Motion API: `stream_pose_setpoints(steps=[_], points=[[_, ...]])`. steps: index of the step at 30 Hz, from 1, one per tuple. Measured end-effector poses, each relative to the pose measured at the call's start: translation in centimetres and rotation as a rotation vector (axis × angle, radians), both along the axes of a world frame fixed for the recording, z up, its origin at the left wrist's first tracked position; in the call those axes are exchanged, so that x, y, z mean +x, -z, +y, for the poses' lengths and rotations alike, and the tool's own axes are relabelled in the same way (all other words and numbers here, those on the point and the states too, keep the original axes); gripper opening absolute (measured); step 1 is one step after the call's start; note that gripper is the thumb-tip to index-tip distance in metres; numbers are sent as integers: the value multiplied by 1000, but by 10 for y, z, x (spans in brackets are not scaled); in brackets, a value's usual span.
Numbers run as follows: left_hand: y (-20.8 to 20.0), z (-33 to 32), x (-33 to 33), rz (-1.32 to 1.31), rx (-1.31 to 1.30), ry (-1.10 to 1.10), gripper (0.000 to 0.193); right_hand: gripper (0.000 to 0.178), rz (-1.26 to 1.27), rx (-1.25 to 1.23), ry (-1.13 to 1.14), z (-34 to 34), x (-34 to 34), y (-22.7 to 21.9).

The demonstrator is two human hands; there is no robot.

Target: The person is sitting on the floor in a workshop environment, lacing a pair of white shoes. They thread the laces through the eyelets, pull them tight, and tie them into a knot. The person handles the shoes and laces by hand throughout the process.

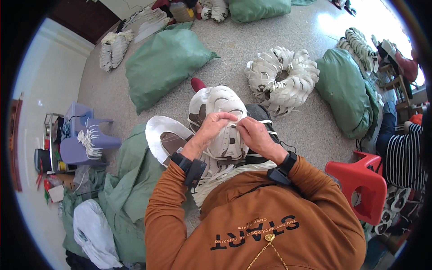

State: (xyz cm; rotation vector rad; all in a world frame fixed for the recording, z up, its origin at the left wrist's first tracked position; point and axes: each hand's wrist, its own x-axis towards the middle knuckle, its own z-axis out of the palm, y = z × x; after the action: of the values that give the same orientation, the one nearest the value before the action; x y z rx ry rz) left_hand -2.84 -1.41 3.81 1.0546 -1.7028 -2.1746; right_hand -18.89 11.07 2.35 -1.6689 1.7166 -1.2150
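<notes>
White shoe upper: the upper [231, 146] is resting over the person's lap, directly under both hands, its rounded end pointing away from the body.
Left hand: this hand [210, 130] is pinching at the middle of the upper, thumb and fingers drawn together; whether a thread or lace is lying between the tips is too small to tell.
Right hand: this hand [257, 135] is pinching just beside it, fingers curled in and hiding their own tips.
Slipping risk: nothing but lap and hands is visibly steadying the upper, so a sharp tug could be twisting it out of line.
Crowding risk: the two sets of fingertips are working very near each other, so one could be blocking the other, or a fine strand could be escaping the pinch.
Wrist devices: a dark box [194, 173] is jutting from the left wrist above pale strips [204, 191]; a loose strip could be snagging on it.
Second upper: an open white upper [154, 130] is lying just beside the left forearm; an outward elbow swing could be knocking it off toward the floor [234, 49].
</notes>
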Motion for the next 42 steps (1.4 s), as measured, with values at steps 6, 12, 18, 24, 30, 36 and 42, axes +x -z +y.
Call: stream_pose_setpoints(steps=[6,12,18,24,30,36,42], points=[[16,-5,3,19,11,-40,24,22,393,-72,-27,-14,17,-6],[-3,38,-4,-56,-1319,-548,12,8,461,-158,-40,-22,8,-8],[12,62,31,-77,-1455,-168,20,7,15,-373,-124,-68,14,-78],[-8,44,23,-121,-1692,137,19,7,-305,-123,-348,-82,10,-125],[-21,15,21,-345,-1646,223,19,11,-206,18,-161,-58,-2,-63],[-146,34,21,192,-780,-205,10,13,76,-195,-152,-27,3,-2],[-60,44,29,-49,-898,-252,15,17,65,-294,-45,-57,-19,-22]])
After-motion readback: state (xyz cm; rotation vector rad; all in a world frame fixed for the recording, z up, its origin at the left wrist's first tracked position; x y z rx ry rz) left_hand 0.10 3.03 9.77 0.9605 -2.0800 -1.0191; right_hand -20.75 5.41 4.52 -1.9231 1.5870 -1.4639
